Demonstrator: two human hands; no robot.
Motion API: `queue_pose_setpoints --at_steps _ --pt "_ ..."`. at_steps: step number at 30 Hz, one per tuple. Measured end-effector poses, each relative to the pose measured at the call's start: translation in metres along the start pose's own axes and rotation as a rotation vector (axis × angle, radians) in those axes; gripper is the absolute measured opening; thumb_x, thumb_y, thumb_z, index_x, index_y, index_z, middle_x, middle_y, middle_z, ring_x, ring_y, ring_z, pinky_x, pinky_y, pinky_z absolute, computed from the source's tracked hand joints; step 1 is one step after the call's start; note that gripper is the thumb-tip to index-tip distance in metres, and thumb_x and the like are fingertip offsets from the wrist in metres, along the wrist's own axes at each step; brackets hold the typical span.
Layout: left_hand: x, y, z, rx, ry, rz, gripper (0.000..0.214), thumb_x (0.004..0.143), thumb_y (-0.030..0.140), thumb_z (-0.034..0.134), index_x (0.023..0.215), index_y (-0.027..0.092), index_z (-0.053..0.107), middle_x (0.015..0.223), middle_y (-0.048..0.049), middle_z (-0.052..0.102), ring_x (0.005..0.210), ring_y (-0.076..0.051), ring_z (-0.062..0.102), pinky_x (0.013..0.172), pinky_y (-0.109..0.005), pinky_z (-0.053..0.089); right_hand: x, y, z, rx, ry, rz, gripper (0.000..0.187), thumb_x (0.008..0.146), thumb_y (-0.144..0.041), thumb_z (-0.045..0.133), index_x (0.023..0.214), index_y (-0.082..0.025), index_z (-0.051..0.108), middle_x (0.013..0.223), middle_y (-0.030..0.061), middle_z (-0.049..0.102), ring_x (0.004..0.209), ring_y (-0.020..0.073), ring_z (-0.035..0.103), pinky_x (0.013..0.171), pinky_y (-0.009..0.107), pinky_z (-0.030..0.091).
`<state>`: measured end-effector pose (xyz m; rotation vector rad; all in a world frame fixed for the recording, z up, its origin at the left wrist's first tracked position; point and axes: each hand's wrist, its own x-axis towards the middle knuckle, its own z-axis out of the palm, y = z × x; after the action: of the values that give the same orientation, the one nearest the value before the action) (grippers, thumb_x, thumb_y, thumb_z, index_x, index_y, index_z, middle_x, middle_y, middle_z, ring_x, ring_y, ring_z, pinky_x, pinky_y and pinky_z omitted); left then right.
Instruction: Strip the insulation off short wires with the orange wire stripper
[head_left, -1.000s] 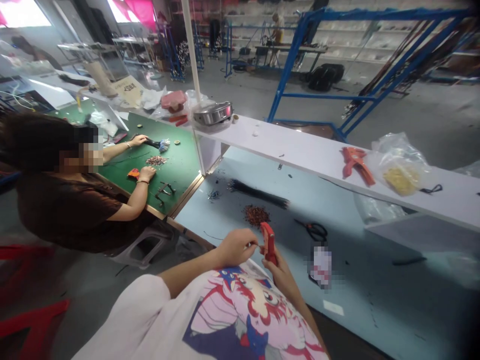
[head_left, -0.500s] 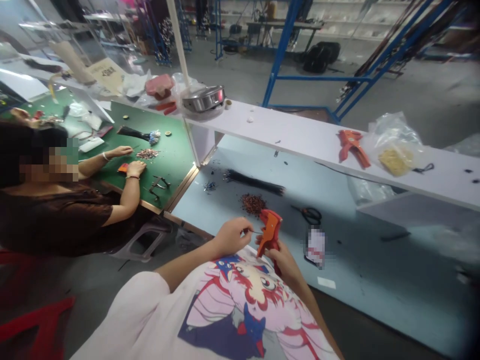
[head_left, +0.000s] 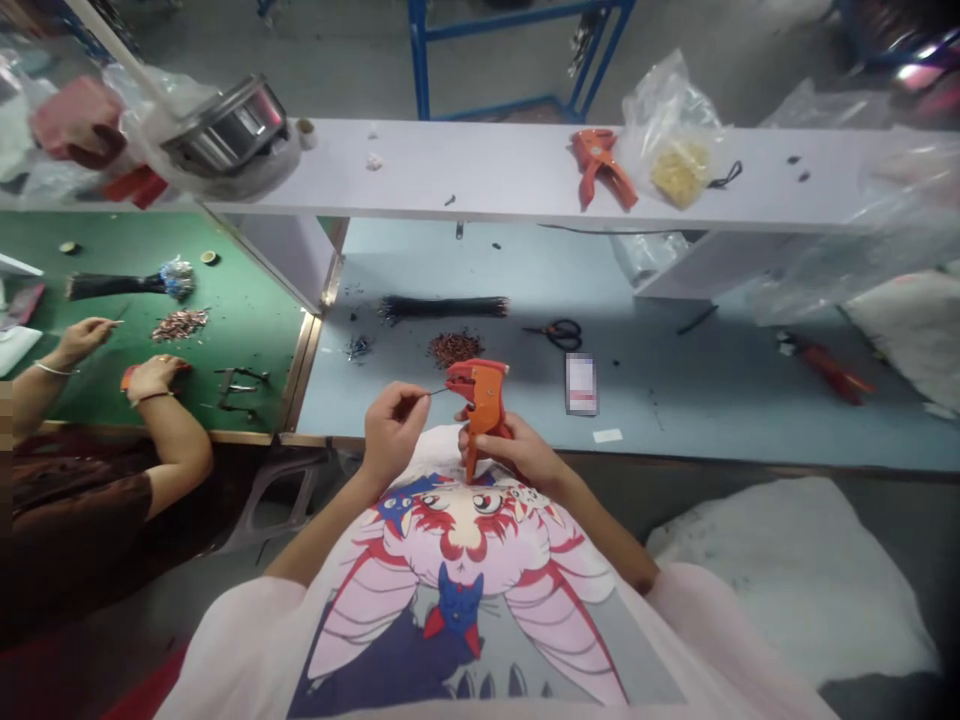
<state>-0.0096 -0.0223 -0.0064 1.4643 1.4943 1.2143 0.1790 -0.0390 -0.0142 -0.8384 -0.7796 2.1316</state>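
Note:
My right hand (head_left: 517,449) is wrapped round the handles of an orange wire stripper (head_left: 488,391), held upright with its head toward the left. My left hand (head_left: 395,418) pinches a thin dark wire (head_left: 438,392), whose far end reaches the stripper's jaws; whether the jaws grip it I cannot tell. Just beyond the tool lies a heap of small copper-coloured bits (head_left: 456,348) on the blue tabletop. Behind that heap rests a bundle of black wires (head_left: 446,307). Black-handled scissors (head_left: 561,333) lie to the right of the heap.
A phone (head_left: 581,384) lies right of my hands. A second orange stripper (head_left: 602,168) and a bag of yellow pieces (head_left: 679,172) sit on the white shelf (head_left: 517,160). At the green table (head_left: 255,350) on the left, a co-worker's hands (head_left: 155,377) are working. Red-handled pliers (head_left: 832,370) lie far right.
My view has swung right and downward, so the co-worker is now at the left edge. The wire's end is now at the stripper's jaws, where before it was lower beside the tool.

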Motion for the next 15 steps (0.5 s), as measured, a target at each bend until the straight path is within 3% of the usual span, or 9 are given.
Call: queue_pose_setpoints --at_steps 5,15 --pt "0.0063 0.0038 0.0017 -0.041 0.081 0.016 0.011 0.077 0.027 0.061 0.08 0.017 0.064 0.071 -0.0001 0.06 0.065 -0.01 0.053 0.061 -0.022 0.042 -0.0003 -0.0006 -0.0022 0.023 0.0 -0.016 0.037 0.075 -0.025 0.068 0.107 -0.015 0.054 0.085 0.0042 0.061 0.071 0.0149 0.061 0.066 0.032 0.053" --pt "0.0098 0.008 0.0052 -0.023 0.025 0.119 0.009 0.078 0.024 0.062 0.082 0.018 0.067 0.072 -0.0002 0.059 0.066 -0.01 0.052 0.061 -0.022 0.041 0.0005 -0.0071 -0.0031 -0.096 -0.075 -0.032 0.037 0.073 -0.03 0.069 0.104 -0.015 0.054 0.083 0.0036 0.061 0.069 0.0153 0.061 0.064 0.031 0.053"
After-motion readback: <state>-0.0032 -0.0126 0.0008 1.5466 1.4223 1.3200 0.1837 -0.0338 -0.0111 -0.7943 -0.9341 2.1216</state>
